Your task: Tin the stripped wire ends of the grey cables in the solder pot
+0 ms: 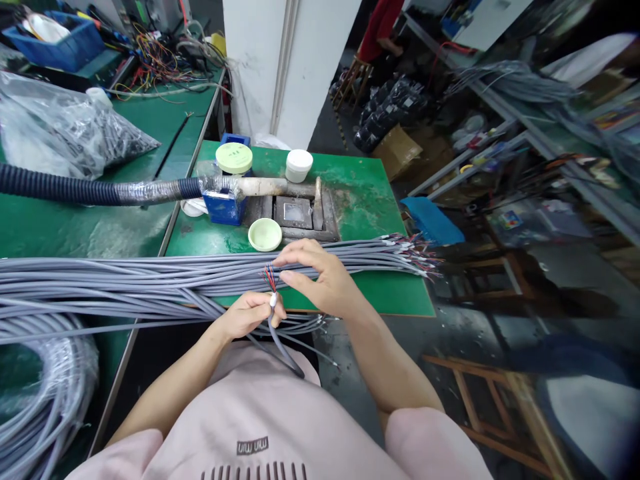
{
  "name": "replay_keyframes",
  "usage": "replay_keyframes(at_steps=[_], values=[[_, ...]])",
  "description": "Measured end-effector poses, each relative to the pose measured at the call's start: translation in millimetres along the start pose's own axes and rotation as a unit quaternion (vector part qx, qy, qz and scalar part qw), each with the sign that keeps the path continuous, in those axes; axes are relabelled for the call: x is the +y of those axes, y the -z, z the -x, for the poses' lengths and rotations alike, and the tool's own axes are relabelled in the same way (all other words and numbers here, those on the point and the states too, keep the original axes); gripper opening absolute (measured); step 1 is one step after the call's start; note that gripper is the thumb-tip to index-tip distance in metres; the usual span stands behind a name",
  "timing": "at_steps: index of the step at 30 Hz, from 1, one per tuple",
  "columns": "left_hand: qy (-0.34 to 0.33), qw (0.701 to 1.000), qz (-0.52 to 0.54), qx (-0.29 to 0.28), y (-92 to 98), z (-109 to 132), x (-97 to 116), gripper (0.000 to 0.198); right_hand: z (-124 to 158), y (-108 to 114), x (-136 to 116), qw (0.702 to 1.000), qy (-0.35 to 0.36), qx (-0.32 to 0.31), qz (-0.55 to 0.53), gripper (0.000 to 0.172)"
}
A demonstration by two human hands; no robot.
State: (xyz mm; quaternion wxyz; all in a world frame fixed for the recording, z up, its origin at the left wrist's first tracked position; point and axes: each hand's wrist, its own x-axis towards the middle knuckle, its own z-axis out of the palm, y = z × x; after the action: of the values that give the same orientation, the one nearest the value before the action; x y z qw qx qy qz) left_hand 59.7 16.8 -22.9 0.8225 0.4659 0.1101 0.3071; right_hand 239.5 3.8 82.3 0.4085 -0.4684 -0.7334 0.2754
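Note:
My left hand (254,311) is closed around the end of a grey multi-core cable (277,339), just under a white band. Thin red, blue and dark wires (270,278) fan upward out of that end. Beside them on the right is my right hand (314,273), fingers apart and slightly curved, with nothing visible in it. Behind both hands a thick bundle of grey cables (165,275) lies across the bench, its stripped ends (413,257) at the right. A few more cable ends (310,325) hang over the front edge.
Beyond the bundle stand a pale green dish (265,235), a solder pot (294,212) with a pipe (265,187) over it, a green-lidded tub (234,159) and a white jar (299,165). A cable coil (55,387) lies at left. A wooden stool (490,400) is at right.

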Motion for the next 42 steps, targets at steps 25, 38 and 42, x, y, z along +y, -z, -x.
replay_keyframes(at_steps=[25,38,42], values=[[0.03,0.994,-0.003,0.106,-5.9,-6.3,-0.8,0.04,12.0,-22.2,4.7,0.984,0.022,0.171,0.042,0.013],[0.009,0.961,0.184,0.207,-39.6,-38.6,25.9,0.034,39.9,-35.5,54.9,0.968,0.189,0.134,0.095,0.018],[-0.026,0.953,0.089,0.288,-39.2,-37.0,27.5,0.032,35.0,-41.9,55.1,0.933,0.063,0.353,0.009,0.026]])
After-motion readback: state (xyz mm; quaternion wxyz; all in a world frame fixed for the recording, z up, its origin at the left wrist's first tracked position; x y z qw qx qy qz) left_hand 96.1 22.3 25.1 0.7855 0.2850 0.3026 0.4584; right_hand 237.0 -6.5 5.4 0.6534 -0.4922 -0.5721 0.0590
